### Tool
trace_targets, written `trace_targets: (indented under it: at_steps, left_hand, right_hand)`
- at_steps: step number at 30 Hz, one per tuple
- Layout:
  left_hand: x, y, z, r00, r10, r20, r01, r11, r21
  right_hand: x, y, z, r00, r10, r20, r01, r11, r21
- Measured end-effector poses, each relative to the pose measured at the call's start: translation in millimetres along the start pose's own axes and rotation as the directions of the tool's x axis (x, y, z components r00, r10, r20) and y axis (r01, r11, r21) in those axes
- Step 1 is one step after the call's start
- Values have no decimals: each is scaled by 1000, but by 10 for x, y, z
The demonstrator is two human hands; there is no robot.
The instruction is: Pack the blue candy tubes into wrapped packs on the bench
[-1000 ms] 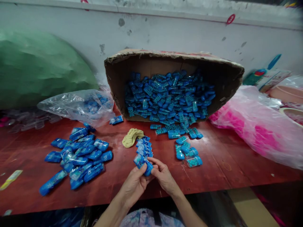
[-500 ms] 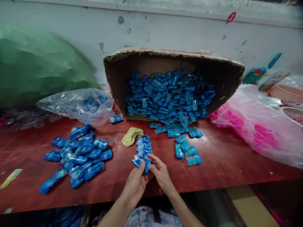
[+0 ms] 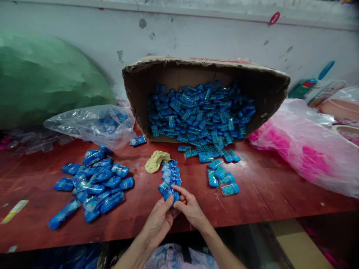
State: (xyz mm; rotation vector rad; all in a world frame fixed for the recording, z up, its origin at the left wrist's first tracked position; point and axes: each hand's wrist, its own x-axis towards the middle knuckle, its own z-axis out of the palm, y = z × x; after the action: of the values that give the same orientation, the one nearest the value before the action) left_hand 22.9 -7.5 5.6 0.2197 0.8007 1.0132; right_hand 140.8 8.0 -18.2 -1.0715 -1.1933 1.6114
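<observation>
Above the table's front edge, my left hand (image 3: 161,215) and my right hand (image 3: 190,207) pinch together a small blue case with a printed sleeve (image 3: 166,190). My left thumb lies on its near end; my right fingers grip its right side. The rest of the case is hidden by fingers. Just beyond it, a fanned row of printed blue sleeves (image 3: 169,171) lies flat, against a lump of yellowish putty-like material (image 3: 157,161). To the right lie several unsleeved blue cases with turquoise beads (image 3: 221,177). On the left is a pile of sleeved blue cases (image 3: 94,181).
A cardboard box (image 3: 134,101) on its side holds many beaded cases that spill onto the red table (image 3: 252,201). A clear bag (image 3: 75,121) with blue pieces stands at left, near a green bulging sheet (image 3: 50,74). A bag of pink pieces (image 3: 305,149) lies at right.
The printed sleeve now covers more of the case, its printed face turned up between my fingers. My right fingers have shifted slightly along it. The piles look the same.
</observation>
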Motion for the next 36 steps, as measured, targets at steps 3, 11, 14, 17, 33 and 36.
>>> trace_targets:
  at_steps: [3, 11, 14, 17, 33, 36]
  left_hand:
    - [-8, 8, 29, 1000, 17, 2, -17, 1000, -8]
    - [15, 17, 7, 998, 30, -60, -30, 1000, -6]
    - [2, 24, -13, 999, -42, -12, 42, 999, -29]
    - [-13, 43, -38, 995, -86, 42, 89, 994, -60]
    - [25, -47, 40, 994, -1, -112, -4, 999, -45]
    - [-6, 7, 49, 996, -64, -60, 63, 998, -22]
  right_hand:
    - [-11, 2, 16, 995, -51, -86, 43, 995, -95]
    - [-54, 52, 73, 971, -204, -121, 181, 968, -176]
    - [-55, 73, 77, 983, -133, -128, 129, 991, -35]
    - [-36, 17, 32, 998, -36, -53, 41, 996, 79]
    - [-39, 122, 179, 979, -103, -177, 96, 994, -46]
    - [-28, 121, 145, 980, -80, -184, 79, 997, -11]
